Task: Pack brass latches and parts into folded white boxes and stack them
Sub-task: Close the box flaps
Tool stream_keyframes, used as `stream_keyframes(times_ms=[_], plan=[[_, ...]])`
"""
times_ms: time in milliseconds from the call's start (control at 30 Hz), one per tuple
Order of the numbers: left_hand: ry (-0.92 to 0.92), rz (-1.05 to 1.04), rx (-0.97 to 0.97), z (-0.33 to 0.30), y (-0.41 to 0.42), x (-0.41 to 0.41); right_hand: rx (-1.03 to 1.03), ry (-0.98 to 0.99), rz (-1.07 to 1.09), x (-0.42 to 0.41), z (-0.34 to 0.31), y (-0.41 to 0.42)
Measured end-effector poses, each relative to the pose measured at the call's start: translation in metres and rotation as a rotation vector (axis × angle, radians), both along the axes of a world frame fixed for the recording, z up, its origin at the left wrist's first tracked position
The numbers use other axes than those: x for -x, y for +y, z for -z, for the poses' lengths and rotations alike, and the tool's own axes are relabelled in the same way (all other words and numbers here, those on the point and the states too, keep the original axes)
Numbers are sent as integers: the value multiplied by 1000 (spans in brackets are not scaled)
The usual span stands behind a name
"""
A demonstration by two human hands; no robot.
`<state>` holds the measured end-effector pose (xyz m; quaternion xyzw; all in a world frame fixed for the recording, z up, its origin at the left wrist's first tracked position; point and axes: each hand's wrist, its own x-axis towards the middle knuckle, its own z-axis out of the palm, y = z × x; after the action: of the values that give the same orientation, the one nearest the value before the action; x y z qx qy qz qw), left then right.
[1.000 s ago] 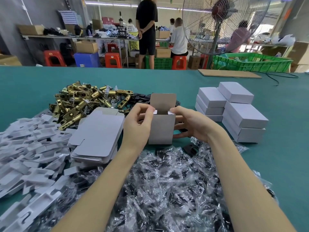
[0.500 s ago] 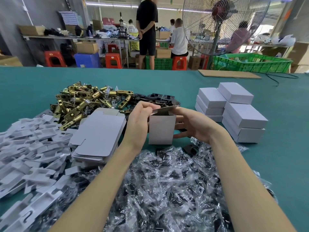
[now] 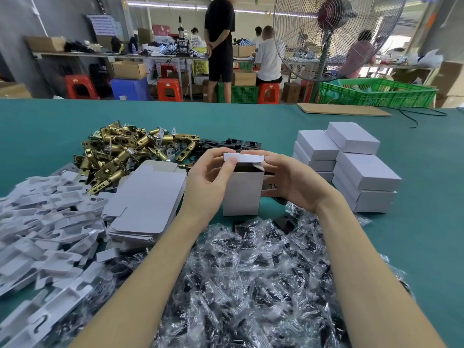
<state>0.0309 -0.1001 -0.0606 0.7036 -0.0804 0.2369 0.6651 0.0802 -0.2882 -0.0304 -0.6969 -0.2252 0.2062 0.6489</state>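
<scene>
Lid flap (image 3: 243,159) now folded over box (image 3: 242,192) mouth. Left hand (image 3: 209,180) grip pinching flap, right hand (image 3: 288,178) grip pinching box; tuck tab squarely.

My left hand (image 3: 208,182) covers the box's (image 3: 242,194) left edge, and my right hand's (image 3: 288,179) fingertips vanish behind it. Whatever sits inside stays dark under the lid. Bagged parts (image 3: 251,285) and inserts (image 3: 37,234) run off the lower frame edge.
</scene>
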Motion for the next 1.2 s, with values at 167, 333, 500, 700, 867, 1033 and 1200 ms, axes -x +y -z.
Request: stream_keyframes(times_ms=[167,333,500,700,867,1033,1200], plan=[[-28,-1,-23,0,0,2,-1,-136,37,1,2,-1],[-25,-4,-47,0,1,2,-13,-210,97,0,7,1],[0,32,-57,1,1,4,-17,-194,77,-2,7,0],[4,42,-38,4,2,3,-37,-180,76,-5,9,-1],[-32,20,-75,5,1,2,-26,-180,66,-4,9,-2],[11,49,-38,5,1,2,0,-183,57,-3,9,-2],[44,39,-25,2,-4,2,31,-162,-24,-2,5,-8]])
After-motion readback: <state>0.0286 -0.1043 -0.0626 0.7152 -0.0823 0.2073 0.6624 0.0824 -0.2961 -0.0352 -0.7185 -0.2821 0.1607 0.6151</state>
